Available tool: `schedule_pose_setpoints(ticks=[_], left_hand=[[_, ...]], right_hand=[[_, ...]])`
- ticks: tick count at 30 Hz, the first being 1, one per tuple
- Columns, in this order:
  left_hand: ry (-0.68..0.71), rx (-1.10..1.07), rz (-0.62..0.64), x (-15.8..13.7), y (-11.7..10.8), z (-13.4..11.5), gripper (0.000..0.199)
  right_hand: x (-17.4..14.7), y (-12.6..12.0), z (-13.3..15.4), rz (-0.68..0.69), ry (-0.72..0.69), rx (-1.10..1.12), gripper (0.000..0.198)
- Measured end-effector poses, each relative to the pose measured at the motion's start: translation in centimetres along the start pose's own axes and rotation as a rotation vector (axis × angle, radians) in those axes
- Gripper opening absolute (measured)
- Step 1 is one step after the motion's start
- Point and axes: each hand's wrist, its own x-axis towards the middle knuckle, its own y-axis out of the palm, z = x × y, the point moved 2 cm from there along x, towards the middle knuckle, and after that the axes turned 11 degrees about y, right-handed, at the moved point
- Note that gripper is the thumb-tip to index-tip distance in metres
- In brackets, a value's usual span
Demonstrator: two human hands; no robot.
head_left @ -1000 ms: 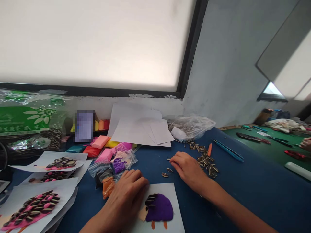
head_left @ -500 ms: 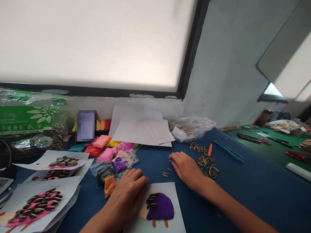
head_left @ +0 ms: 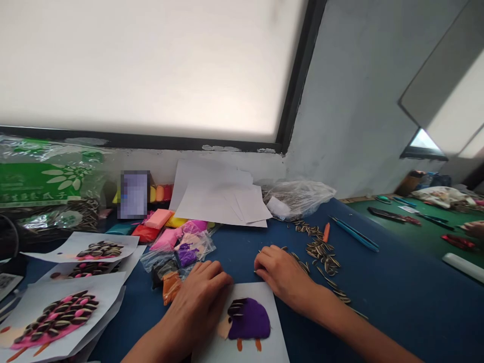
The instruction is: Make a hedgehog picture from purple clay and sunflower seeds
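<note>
A white sheet of paper [head_left: 278,348] lies in front of me, bearing a purple clay hedgehog [head_left: 251,320] with a tan face and orange legs. A few sunflower seeds [head_left: 236,307] are stuck in its back near the head. My left hand [head_left: 202,297] presses on the sheet's upper left edge, fingers bent and partly hidden. Just beyond its upper right corner, my right hand [head_left: 283,269] is closed at the fingertips around a sunflower seed, of which only a sliver shows. Loose sunflower seeds [head_left: 323,252] are scattered to its right.
Finished hedgehog pictures [head_left: 56,317] are stacked at left. Bagged clay [head_left: 187,254] and blank paper [head_left: 212,201] lie at the back, beside a clear plastic bag [head_left: 302,196]. Blue tweezers [head_left: 355,234] and an orange clay stick [head_left: 326,232] are at right. Another person's hand [head_left: 474,228] shows far right.
My right hand has moved slightly left and nearer, covering the loose seeds that showed beside the paper. More seeds now show behind its wrist. My left hand stays in place.
</note>
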Motion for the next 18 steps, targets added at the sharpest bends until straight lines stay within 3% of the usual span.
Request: schedule_pose_setpoints(ticks=[7, 18], left_hand=[[0.011, 0.02, -0.02, 0.1, -0.1, -0.1, 0.027], [0.007, 0.013, -0.014, 0.0, 0.0, -0.1, 0.027]], right_hand=[[0.0, 0.3, 0.2, -0.028, -0.022, -0.043, 0.015], [-0.2, -0.4, -1.5, -0.113, 0.023, 0.119, 0.018]])
